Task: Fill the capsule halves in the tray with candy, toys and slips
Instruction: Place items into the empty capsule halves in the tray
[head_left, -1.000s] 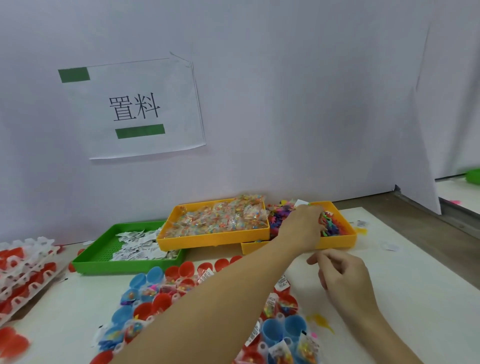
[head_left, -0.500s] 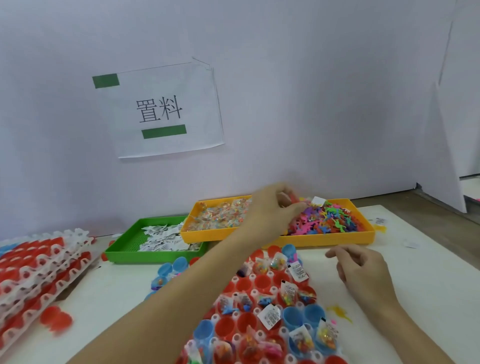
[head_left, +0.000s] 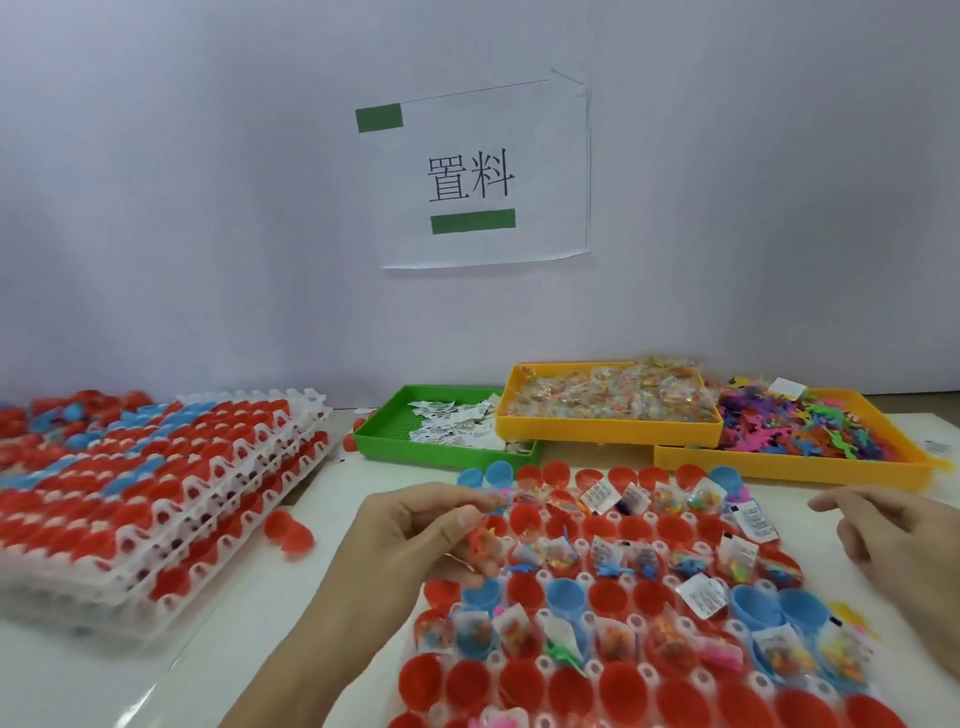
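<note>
A white tray (head_left: 545, 576) of red and blue capsule halves lies in front of me; many halves hold candy packets, small toys and slips, others are bare. My left hand (head_left: 415, 530) hovers over the tray's left edge and grips a bunch of small plastic toys (head_left: 485, 545), orange and pink. My right hand (head_left: 904, 540) hangs over the tray's right side with relaxed, loosely curled fingers and holds nothing. Behind the tray stand a green bin of paper slips (head_left: 452, 428), a yellow bin of candy packets (head_left: 608, 402) and a yellow bin of coloured toys (head_left: 810, 431).
A stack of white trays (head_left: 156, 493) filled with red and blue capsule halves sits at the left. Loose red halves (head_left: 288, 527) lie between that stack and the working tray. A paper sign (head_left: 478, 176) hangs on the white wall behind the bins.
My left hand has drawn back from the toy bin to the tray's left edge, carrying toys. The view has swung left, and my right hand has stayed over the tray's right side.
</note>
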